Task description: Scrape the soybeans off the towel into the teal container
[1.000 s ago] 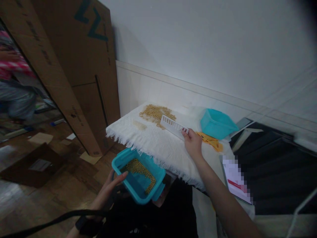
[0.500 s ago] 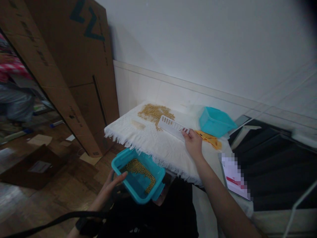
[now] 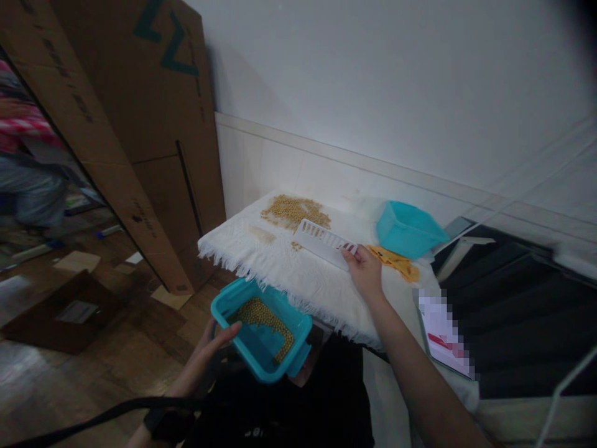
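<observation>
My left hand (image 3: 217,342) grips the near-left rim of a teal plastic bin (image 3: 289,311), tilted below the table's fringed front edge. Soybeans (image 3: 263,315) lie along the far and right side of its bottom. Over the tabletop, my right hand (image 3: 366,270) is closed on one end of a white slotted plastic strip (image 3: 321,244). The strip's far end is beside a spread pile of soybeans (image 3: 291,211) on the white cloth (image 3: 261,258). A few loose beans sit by that end.
Another teal bin (image 3: 410,230) stands at the table's right, behind a crumpled yellow cloth (image 3: 396,262). A tablet-like screen (image 3: 443,336) lies at the right edge. A tall cardboard box (image 3: 172,124) rises at left, with a person (image 3: 32,168) beyond it.
The far end of the white strip has shifted slightly left and toward me, near the pile's front edge. The left hand and its bin are nearly unmoved.
</observation>
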Tool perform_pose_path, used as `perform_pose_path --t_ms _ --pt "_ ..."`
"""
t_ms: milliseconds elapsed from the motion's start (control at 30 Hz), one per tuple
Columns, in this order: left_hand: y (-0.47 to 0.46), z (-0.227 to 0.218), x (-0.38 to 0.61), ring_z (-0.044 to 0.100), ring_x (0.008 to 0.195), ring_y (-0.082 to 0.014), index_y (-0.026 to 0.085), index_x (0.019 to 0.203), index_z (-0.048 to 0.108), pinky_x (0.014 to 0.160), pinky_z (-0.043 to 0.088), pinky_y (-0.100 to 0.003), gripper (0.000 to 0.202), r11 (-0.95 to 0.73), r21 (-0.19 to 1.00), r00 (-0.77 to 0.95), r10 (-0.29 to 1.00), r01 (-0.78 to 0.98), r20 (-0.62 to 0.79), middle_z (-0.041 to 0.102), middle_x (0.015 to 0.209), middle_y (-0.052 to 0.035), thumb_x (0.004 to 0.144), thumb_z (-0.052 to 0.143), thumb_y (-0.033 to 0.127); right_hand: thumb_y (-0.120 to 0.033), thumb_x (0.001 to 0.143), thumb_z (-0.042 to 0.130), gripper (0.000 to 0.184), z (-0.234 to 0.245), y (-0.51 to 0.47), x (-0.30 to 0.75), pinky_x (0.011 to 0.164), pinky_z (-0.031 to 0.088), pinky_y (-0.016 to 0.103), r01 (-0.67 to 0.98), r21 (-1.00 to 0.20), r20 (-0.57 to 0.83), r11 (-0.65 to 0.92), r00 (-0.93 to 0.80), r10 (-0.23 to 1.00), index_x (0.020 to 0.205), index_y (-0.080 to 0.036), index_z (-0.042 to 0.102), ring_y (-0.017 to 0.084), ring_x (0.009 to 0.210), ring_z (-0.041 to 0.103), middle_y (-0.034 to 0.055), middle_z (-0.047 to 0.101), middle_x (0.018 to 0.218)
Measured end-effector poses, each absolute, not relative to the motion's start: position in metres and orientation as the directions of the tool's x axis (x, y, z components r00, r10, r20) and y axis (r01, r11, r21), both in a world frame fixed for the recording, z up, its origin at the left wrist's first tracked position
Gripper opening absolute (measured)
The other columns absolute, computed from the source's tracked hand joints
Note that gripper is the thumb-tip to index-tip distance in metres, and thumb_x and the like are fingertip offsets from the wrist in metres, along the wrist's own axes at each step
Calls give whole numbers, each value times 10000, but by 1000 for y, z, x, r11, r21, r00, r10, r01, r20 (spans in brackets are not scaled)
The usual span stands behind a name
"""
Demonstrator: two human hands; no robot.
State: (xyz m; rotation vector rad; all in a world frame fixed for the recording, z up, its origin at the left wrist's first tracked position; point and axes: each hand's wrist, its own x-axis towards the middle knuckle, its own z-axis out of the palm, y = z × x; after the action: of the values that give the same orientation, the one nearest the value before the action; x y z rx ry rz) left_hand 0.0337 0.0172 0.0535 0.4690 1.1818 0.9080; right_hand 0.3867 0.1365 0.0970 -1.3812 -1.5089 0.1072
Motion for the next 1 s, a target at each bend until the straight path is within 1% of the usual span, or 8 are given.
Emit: perform_pose_path --t_ms 167,333,467,600,733,867,1000 --pt "18 52 33 754 1109 -401 421 1595 273 930 595 -565 1091 584 726 83 797 -363 -599 658 1430 -169 697 884 518 -558 890 601 360 97 136 389 609 419 273 685 -653 616 322 234 753 799 -217 676 186 686 575 -10 616 637" --pt "18 54 34 756 1106 -400 425 1596 270 926 599 -567 1082 590 721 87 792 -363 -604 641 1457 -166 706 877 512 -537 878 612 339 98 136 390 630 442 285 666 -667 605 335 222 764 841 -213 703 201 717 607 4 659 676" --pt "17 58 34 770 1081 -388 427 1595 280 918 608 -548 1060 588 718 101 795 -372 -599 677 1418 -158 722 880 476 -540 870 619 339 99 135 391 633 450 291 640 -695 596 328 258 761 853 -212 701 198 692 614 8 678 694" --pt "17 59 34 772 1086 -390 420 1588 303 914 613 -552 1035 581 730 96 801 -360 -591 685 1422 -155 730 877 484 -564 847 630 367 101 134 392 596 420 283 651 -697 588 300 281 758 810 -205 695 178 614 575 -8 651 634" --pt "17 57 34 769 1092 -397 412 1594 297 912 616 -558 1049 580 723 91 800 -375 -594 689 1418 -159 727 885 469 -564 843 630 372 103 133 394 582 395 273 648 -698 580 305 262 771 801 -202 698 164 592 542 -19 628 613" --pt "18 55 33 756 1118 -405 407 1607 263 931 604 -579 1089 592 718 87 790 -366 -607 679 1418 -174 719 890 483 -582 836 632 384 104 133 397 568 371 269 666 -686 590 293 274 760 766 -208 685 155 574 498 -33 569 565" --pt "18 56 32 752 1125 -400 416 1598 281 941 598 -577 1072 602 706 108 784 -373 -612 686 1404 -167 718 891 480 -575 823 638 375 106 134 400 559 362 272 683 -672 604 287 280 746 752 -209 686 154 563 477 -37 534 541"
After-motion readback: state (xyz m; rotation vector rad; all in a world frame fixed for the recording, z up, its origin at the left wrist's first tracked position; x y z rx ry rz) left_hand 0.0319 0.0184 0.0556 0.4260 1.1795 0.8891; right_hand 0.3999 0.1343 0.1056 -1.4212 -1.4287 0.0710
